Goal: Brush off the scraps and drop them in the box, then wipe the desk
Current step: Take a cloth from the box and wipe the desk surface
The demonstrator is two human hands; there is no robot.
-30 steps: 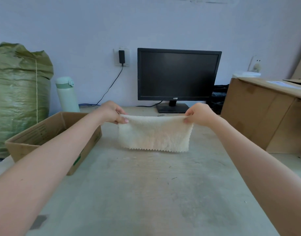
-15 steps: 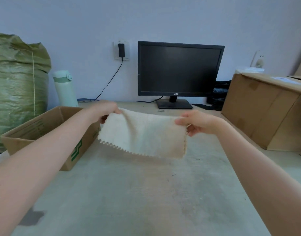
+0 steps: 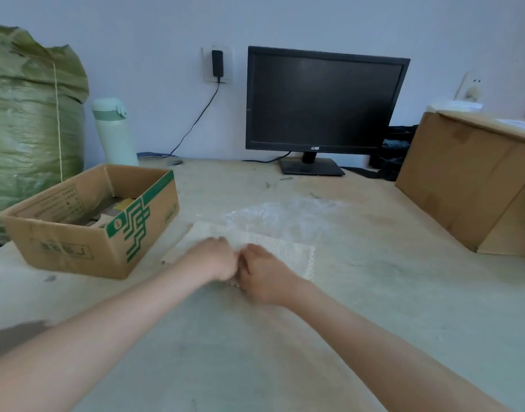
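Beneath curled fingers (image 3: 222,244), the cloth (image 3: 291,254).

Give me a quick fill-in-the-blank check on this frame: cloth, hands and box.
1. The cream cloth lies spread on the ___.
2. The left hand and right hand sit side by side on the ___.
3. The open cardboard box stands on the cloth's ___ side.
Missing words: desk; cloth; left.

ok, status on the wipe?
Side by side, left hand and right hand grip cream terry cloth. Cloth flat on pale grey desk. Apart at left, open cardboard box.
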